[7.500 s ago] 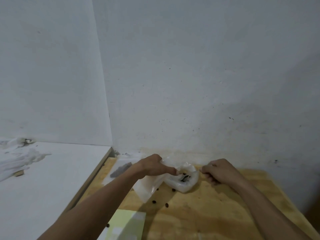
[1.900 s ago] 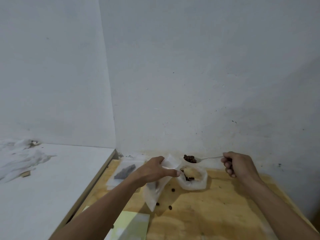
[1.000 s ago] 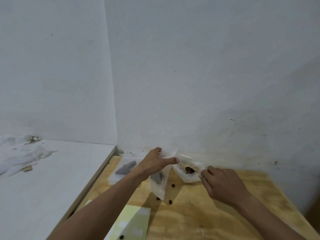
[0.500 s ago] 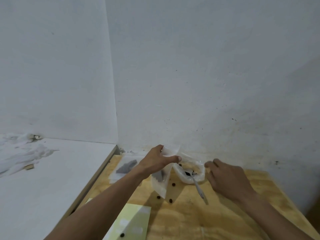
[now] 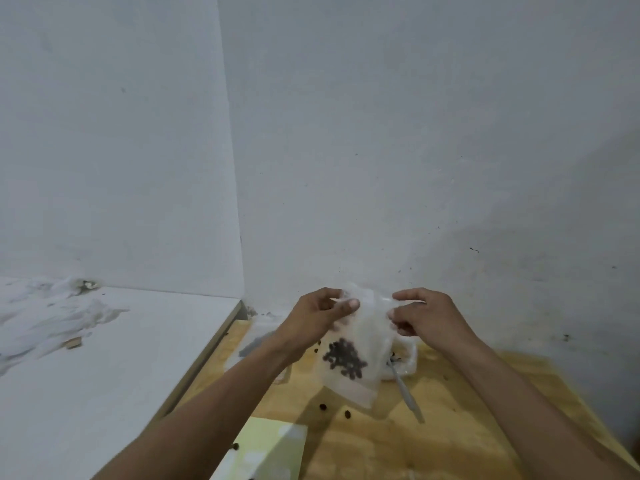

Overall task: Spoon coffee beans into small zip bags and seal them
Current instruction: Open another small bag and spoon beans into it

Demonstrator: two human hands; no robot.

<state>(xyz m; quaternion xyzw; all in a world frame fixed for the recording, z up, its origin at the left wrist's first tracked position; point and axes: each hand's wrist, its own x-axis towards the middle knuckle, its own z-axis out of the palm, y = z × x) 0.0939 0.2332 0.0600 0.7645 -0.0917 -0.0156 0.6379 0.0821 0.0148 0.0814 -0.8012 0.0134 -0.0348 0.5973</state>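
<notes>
Zip bag, part-filled, held up at lower centre of frame.
Left hand (image 5: 320, 315) and right hand (image 5: 424, 315) each have a pinching grip on the top edge of the zip bag (image 5: 356, 344); coffee beans (image 5: 344, 358) sit inside. Spoon (image 5: 403, 386) lies on the worktop (image 5: 450, 427), bowl end in an open bag (image 5: 407, 358) behind.

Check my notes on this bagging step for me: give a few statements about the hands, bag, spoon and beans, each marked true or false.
1. Both hands pinch the top of the zip bag: left hand, right hand. True.
2. The bag is empty. False: dark coffee beans sit inside it.
3. The right hand holds the spoon. False: it lies on the wooden table.
4. Loose beans lie on the table. True.
</notes>
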